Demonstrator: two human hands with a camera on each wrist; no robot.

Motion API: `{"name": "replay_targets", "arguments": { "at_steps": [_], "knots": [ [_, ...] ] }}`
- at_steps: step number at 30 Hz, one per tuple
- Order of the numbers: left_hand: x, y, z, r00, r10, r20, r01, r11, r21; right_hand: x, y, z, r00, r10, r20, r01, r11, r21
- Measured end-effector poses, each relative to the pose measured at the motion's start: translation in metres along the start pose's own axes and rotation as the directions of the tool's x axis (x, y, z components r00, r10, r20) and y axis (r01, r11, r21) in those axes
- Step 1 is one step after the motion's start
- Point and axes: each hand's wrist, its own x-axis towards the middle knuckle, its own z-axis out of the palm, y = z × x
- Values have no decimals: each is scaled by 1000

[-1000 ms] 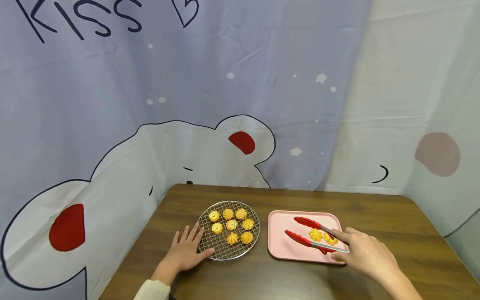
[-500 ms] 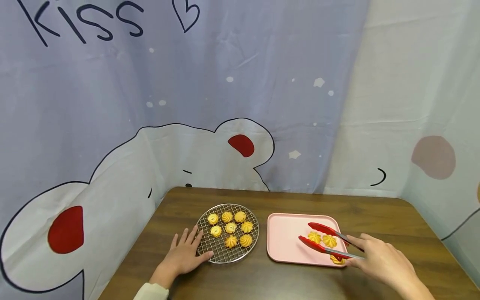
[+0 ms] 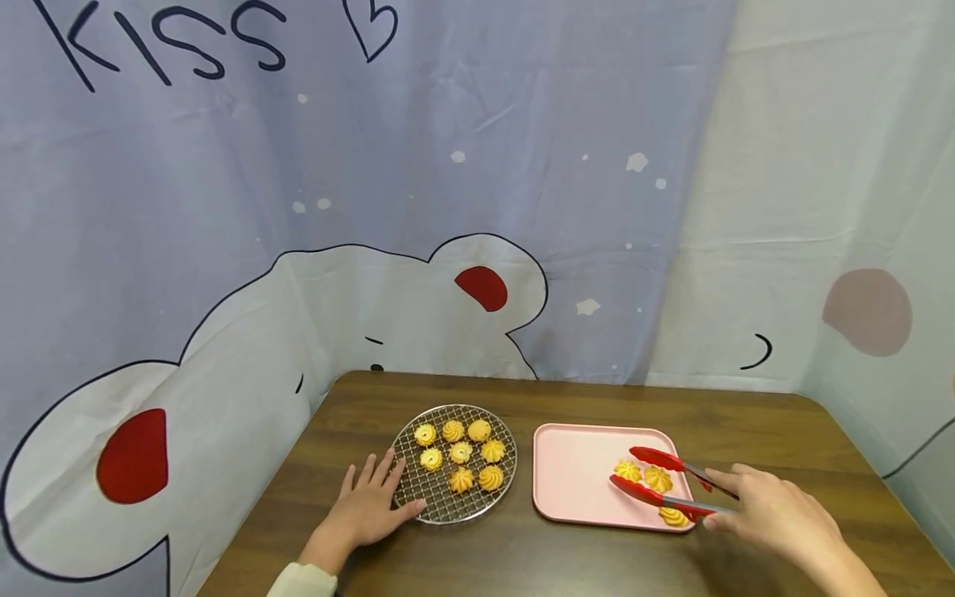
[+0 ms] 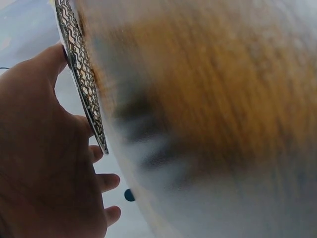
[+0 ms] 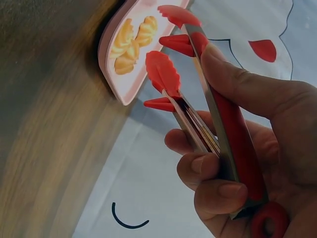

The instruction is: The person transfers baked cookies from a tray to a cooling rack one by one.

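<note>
My right hand (image 3: 779, 512) grips a pair of tongs (image 3: 643, 491) with red tips and metal arms, at the right end of a pink tray (image 3: 570, 477). Its tips stand apart, and the right wrist view shows no cookie pinched between them. Three yellow piped cookies lie on the tray: one cookie (image 3: 627, 470) and another cookie (image 3: 658, 478) side by side, a third cookie (image 3: 673, 517) at the near right corner. My left hand (image 3: 364, 507) has its fingers spread at the left rim of a round wire rack (image 3: 440, 500); the thumb (image 4: 53, 57) touches that rim.
Several piped cookies (image 3: 460, 452) sit on the rack. Rack and tray stand apart on a brown wooden table (image 3: 567, 555). Behind the table hangs a printed cloth (image 3: 582, 207), which also runs along both sides.
My right hand has drawn the tongs to the right, away from the tray's middle. The third cookie at the near right corner has come into view. My left hand stays at the rack.
</note>
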Motion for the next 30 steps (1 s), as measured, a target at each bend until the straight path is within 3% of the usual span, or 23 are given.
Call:
{"name": "replay_targets", "arguments": {
  "at_steps": [6,23,30],
  "knots": [
    [-1,0,0,1000,-1,2,1,1000,0,6,4,-1,999,-42,-8,41,999,-25],
    [-2,1,1,1000,-8,14,8,1000,3,18,8,-6,997,-56,57,57,998,-12],
    [0,1,0,1000,-2,7,2,1000,2,16,7,-8,997,-76,-3,76,997,-33]
  ]
}}
